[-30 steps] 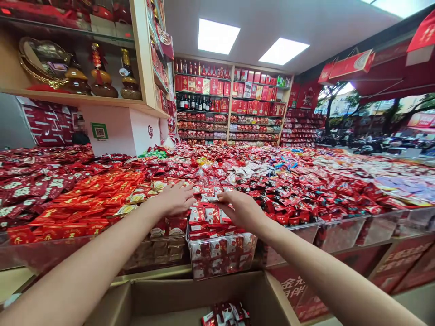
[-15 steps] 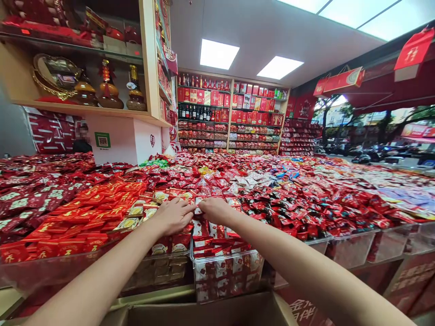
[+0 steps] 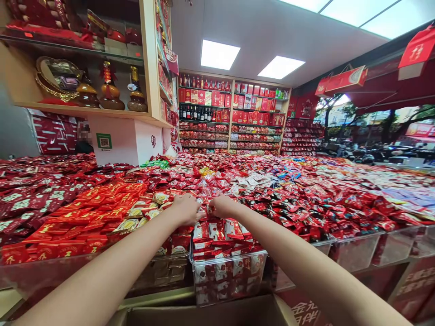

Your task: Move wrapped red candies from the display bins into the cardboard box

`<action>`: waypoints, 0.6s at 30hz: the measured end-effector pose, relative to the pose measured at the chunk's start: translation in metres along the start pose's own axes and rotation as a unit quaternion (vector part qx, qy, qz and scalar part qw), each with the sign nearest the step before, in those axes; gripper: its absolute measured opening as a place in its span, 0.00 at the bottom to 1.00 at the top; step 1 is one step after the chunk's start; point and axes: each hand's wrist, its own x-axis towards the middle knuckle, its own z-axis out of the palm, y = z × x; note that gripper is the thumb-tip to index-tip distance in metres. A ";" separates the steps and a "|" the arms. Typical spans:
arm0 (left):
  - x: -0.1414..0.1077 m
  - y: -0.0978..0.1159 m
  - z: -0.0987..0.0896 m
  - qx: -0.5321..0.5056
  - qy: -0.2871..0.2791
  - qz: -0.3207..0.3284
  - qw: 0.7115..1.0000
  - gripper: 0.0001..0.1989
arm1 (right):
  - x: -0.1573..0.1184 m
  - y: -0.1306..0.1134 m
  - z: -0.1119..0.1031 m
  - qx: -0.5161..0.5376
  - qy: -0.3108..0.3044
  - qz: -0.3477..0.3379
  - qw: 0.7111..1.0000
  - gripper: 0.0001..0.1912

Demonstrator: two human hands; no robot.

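While the left hand (image 3: 186, 210) and right hand (image 3: 224, 207) curled over the red-and-white packets (image 3: 217, 231) in the clear bin (image 3: 229, 259), whether either pinched one could not be told. Light fingertip pressure, keeping the layer level, seemed advisable.

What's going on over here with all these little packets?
A person is handling small packets with bare hands. The left hand and right hand are close together over the red-and-white packets in a plastic bin; whether either hand holds one is hard to tell. Orange-red packets lie to the left. Below the bin is an open cardboard box, only partly in view.
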 end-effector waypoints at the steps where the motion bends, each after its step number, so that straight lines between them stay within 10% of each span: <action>1: 0.002 0.003 0.000 0.005 -0.002 -0.001 1.000 0.17 | -0.001 0.001 0.001 0.003 -0.002 0.001 1.000 0.13; 18: 0.025 0.000 0.004 -0.046 -0.044 0.046 0.997 0.22 | 0.002 0.016 0.000 0.074 -0.016 0.055 0.996 0.16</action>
